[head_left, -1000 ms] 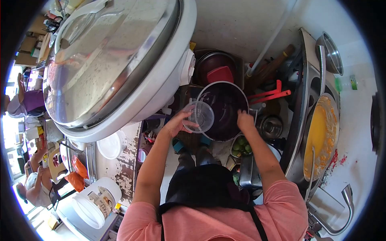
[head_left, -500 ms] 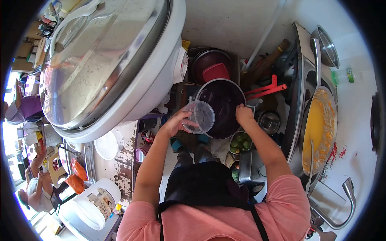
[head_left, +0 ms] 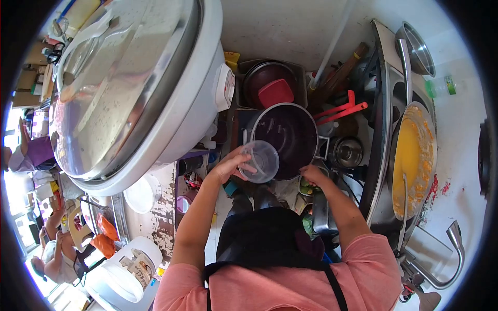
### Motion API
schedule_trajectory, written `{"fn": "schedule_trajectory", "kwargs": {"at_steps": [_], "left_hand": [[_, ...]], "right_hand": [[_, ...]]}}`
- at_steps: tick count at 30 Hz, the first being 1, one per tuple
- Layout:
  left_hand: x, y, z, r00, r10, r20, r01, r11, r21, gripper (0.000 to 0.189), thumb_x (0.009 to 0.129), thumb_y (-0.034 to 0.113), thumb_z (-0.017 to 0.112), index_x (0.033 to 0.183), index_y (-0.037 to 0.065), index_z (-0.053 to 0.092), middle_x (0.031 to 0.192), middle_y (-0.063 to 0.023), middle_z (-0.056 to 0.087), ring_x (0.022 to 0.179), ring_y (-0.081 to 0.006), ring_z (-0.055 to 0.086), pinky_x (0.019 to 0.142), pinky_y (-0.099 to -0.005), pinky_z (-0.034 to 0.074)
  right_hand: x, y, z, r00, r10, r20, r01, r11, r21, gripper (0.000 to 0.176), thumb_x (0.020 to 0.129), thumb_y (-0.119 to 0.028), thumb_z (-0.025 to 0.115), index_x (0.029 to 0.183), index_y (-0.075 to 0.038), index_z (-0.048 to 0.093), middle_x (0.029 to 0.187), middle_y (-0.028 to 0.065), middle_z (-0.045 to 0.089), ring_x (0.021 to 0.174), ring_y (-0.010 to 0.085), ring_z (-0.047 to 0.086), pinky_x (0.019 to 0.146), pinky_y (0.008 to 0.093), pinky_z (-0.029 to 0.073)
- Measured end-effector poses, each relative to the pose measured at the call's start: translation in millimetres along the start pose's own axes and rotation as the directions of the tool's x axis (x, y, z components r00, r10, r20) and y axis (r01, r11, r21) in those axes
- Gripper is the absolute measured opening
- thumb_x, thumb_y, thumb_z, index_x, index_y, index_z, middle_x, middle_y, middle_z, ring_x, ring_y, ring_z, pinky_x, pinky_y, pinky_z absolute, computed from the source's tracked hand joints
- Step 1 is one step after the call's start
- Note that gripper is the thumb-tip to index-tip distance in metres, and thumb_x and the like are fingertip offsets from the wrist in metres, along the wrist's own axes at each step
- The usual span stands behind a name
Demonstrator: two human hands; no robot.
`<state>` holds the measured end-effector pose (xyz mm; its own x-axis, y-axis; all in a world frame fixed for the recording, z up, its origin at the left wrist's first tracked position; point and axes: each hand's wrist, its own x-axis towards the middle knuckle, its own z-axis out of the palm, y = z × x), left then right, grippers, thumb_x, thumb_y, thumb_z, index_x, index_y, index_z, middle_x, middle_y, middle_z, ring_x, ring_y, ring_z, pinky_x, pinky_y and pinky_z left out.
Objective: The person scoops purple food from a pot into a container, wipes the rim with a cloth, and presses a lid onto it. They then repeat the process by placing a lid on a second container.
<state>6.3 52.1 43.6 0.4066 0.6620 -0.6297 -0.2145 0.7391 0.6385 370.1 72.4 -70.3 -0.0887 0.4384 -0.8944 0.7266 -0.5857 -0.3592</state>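
Observation:
A clear round plastic container (head_left: 263, 161) is held by its left side in my left hand (head_left: 234, 164), tilted over the near left edge of a large metal pot. The pot (head_left: 290, 129) has a dark purple inside and shows a side handle at its right. My right hand (head_left: 313, 175) is closed at the pot's near right rim; whether the fingers grip the rim or something small there is hard to make out. Green round produce lies just below that hand, partly hidden by it.
A large white cooker (head_left: 202, 103) with a shiny lid fills the upper left. Red-handled tools (head_left: 342, 113) and a small steel bowl (head_left: 347, 152) are right of the pot. A wide pan (head_left: 410, 160) of yellow liquid sits far right. Other people are at the far left.
My right hand has moved down along the pot toward its near right edge. The clear container has shifted slightly down with my left hand, and the view has shifted a little.

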Motion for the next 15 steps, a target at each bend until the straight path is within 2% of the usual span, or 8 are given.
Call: {"fn": "schedule_trajectory", "kwargs": {"at_steps": [3, 6, 9, 14, 15], "left_hand": [[-5, -1, 9, 0.999, -0.029, 0.022, 0.028, 0.999, 0.042, 0.075, 0.083, 0.04, 0.062, 0.144, 0.008, 0.033, 0.129, -0.0135, 0.05, 0.098, -0.0243, 0.066, 0.062, -0.0356, 0.056], [-6, -4, 17, 0.998, -0.058, 0.04, 0.055, 0.996, 0.07, 0.075, 0.082, 0.04, 0.063, 0.144, 0.008, 0.034, 0.127, -0.013, 0.051, 0.099, -0.024, 0.065, 0.062, -0.0352, 0.056], [-6, -7, 19, 0.996, -0.082, 0.043, 0.078, 0.992, 0.099, 0.074, 0.083, 0.037, 0.062, 0.145, 0.009, 0.033, 0.125, -0.0129, 0.051, 0.098, -0.0244, 0.065, 0.062, -0.0345, 0.057], [-10, -6, 21, 0.996, -0.094, 0.007, 0.093, 0.991, 0.1, 0.073, 0.084, 0.034, 0.062, 0.146, 0.01, 0.032, 0.126, -0.0112, 0.05, 0.099, -0.0248, 0.065, 0.065, -0.036, 0.057], [-10, -5, 20, 0.994, -0.107, 0.004, 0.106, 0.992, 0.067, 0.074, 0.083, 0.035, 0.062, 0.145, 0.01, 0.033, 0.131, -0.0109, 0.048, 0.1, -0.025, 0.065, 0.068, -0.0375, 0.057]], "right_hand": [[6, 16, 27, 0.996, -0.043, 0.076, 0.02, 0.961, 0.275, 0.041, 0.084, -0.015, 0.058, 0.124, -0.004, 0.059, 0.057, 0.0038, 0.051, 0.037, 0.0123, 0.045, 0.031, 0.0285, 0.032], [12, 9, 49, 0.995, -0.012, 0.096, -0.027, 0.917, 0.397, 0.043, 0.085, -0.011, 0.055, 0.127, -0.006, 0.057, 0.057, 0.0038, 0.051, 0.036, 0.013, 0.042, 0.033, 0.0303, 0.031], [18, 0, 56, 0.992, -0.088, 0.092, 0.027, 0.852, 0.523, 0.04, 0.087, -0.011, 0.056, 0.126, -0.003, 0.057, 0.058, 0.0027, 0.05, 0.036, 0.0122, 0.044, 0.031, 0.0283, 0.031], [30, -9, 54, 0.987, -0.141, 0.083, 0.068, 0.814, 0.577, 0.039, 0.087, -0.01, 0.056, 0.126, -0.004, 0.057, 0.06, 0.0033, 0.051, 0.037, 0.0118, 0.044, 0.031, 0.0282, 0.031], [32, -11, 52, 0.985, -0.15, 0.09, 0.068, 0.802, 0.593, 0.04, 0.087, -0.01, 0.056, 0.126, -0.004, 0.057, 0.06, 0.0034, 0.051, 0.037, 0.0117, 0.044, 0.031, 0.0282, 0.031]]}}
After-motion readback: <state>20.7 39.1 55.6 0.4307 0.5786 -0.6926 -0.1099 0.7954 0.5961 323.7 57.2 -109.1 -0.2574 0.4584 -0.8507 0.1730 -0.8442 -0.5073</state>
